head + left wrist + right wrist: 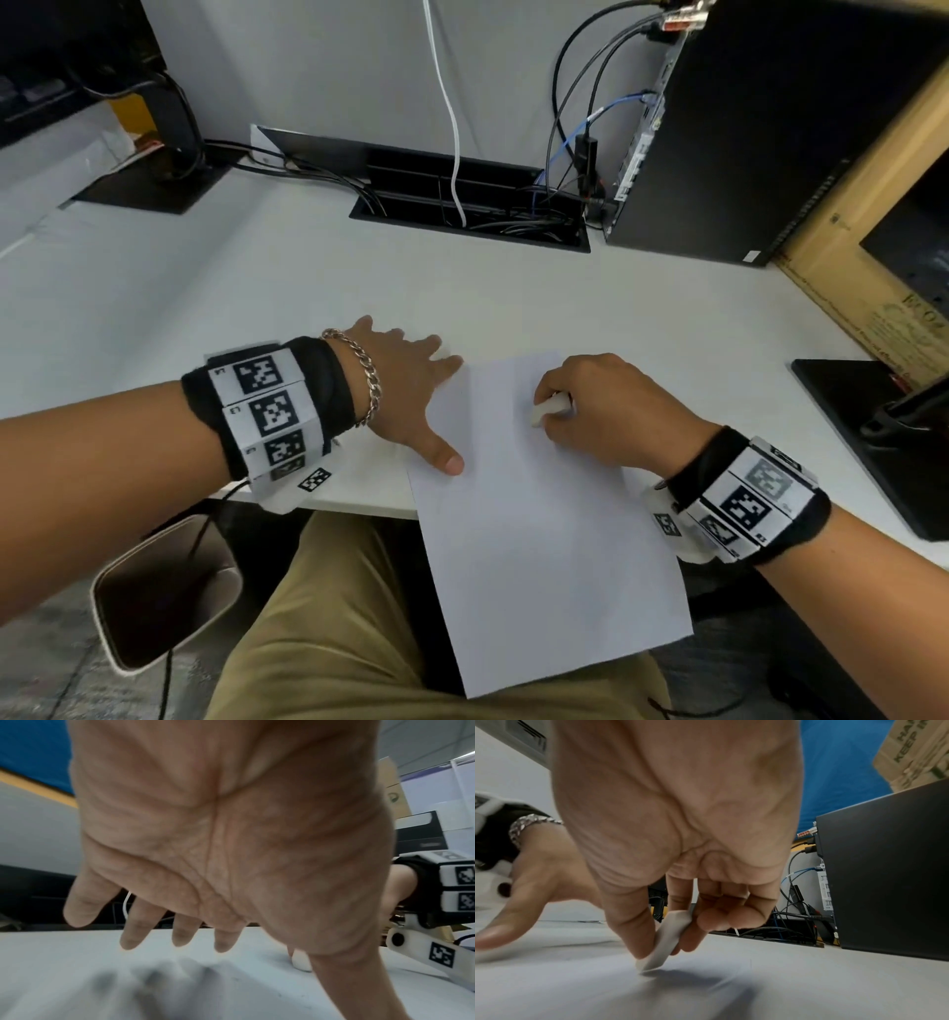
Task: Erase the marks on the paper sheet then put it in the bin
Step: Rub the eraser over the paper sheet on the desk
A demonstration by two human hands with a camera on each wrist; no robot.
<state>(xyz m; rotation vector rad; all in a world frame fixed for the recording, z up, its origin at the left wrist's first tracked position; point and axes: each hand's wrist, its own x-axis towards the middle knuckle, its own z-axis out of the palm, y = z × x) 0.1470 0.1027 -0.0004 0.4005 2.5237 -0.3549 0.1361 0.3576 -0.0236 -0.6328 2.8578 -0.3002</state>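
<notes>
A white paper sheet [539, 519] lies on the white desk [257, 288], its near half hanging over the front edge above my lap. My left hand [411, 390] lies flat with spread fingers, thumb and fingertips pressing the sheet's left edge. My right hand [590, 406] pinches a white eraser [549, 411] between thumb and fingers, its lower tip touching the paper near the top. In the right wrist view the eraser [666, 941] stands tilted on the sheet [706, 994]. The left wrist view shows my open palm [218, 841] above the desk. No marks are plainly visible.
A black computer tower [760, 128] stands at the back right with cables running into a desk cable tray [472, 216]. A cardboard box [883, 246] leans at the far right. A black stand base [883, 437] sits right of my right hand. A bin [164, 591] stands on the floor at lower left.
</notes>
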